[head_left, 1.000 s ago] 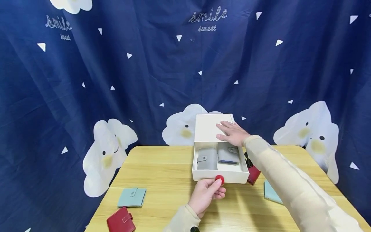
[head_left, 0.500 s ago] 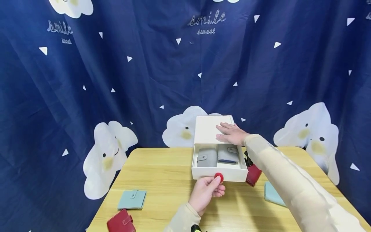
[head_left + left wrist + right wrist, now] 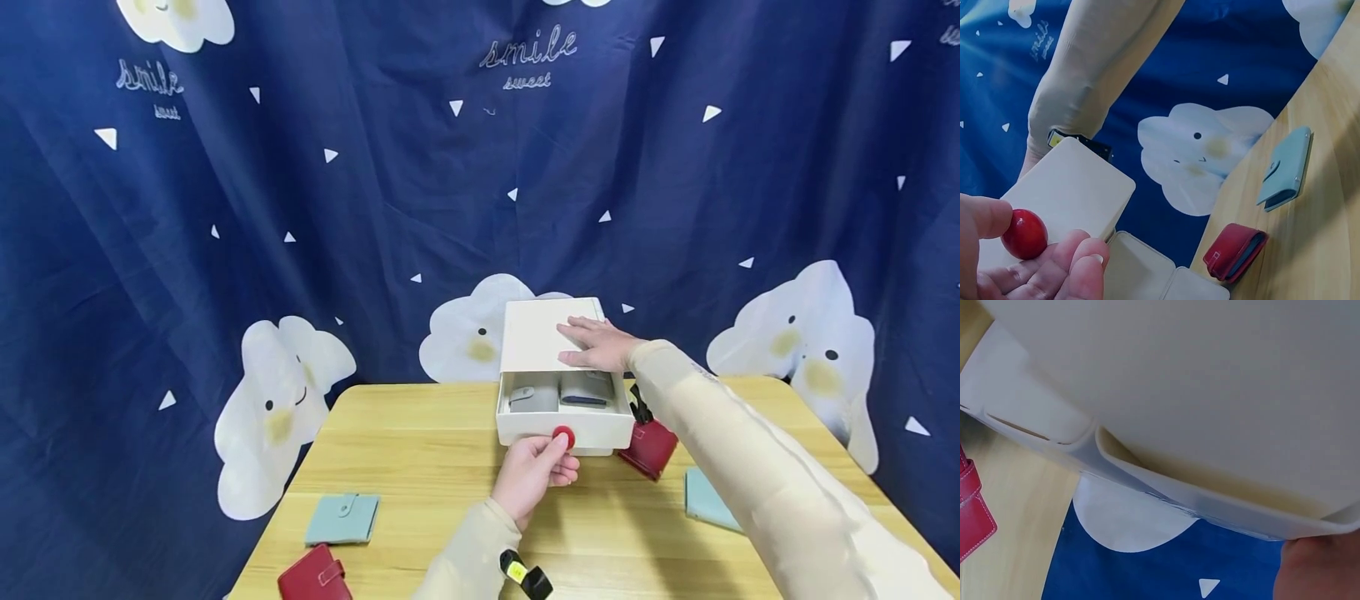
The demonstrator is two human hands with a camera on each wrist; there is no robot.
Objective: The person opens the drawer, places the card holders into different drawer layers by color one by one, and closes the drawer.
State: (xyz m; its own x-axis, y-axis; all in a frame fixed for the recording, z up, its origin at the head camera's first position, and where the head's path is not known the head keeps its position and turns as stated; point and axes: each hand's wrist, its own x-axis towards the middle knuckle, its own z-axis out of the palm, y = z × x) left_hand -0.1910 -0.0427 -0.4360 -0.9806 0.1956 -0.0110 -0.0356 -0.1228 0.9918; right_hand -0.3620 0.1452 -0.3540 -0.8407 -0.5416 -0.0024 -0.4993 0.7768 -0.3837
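Note:
A white drawer box [image 3: 536, 333] stands at the back middle of the table, its drawer [image 3: 600, 429] partly pulled out. Two grey snap wallets lie side by side in the drawer, a left one [image 3: 536, 393] and a right one [image 3: 585, 389]. My left hand [image 3: 528, 475] pinches the round red knob [image 3: 563, 435] on the drawer front between thumb and fingers, and the left wrist view shows this red knob [image 3: 1025, 234] up close. My right hand [image 3: 600, 343] rests with fingers spread on the top of the box, near its right edge.
A red wallet [image 3: 649, 448] lies right of the box, with a light blue wallet [image 3: 711, 500] farther right, partly behind my right sleeve. At front left lie another light blue wallet [image 3: 342, 518] and a red wallet [image 3: 315, 575]. A blue curtain [image 3: 420, 167] hangs behind the table.
The drawer has slid farther into the box, pushed back by my left hand on the knob. Less of the grey wallets shows. My right hand stays on the box top.

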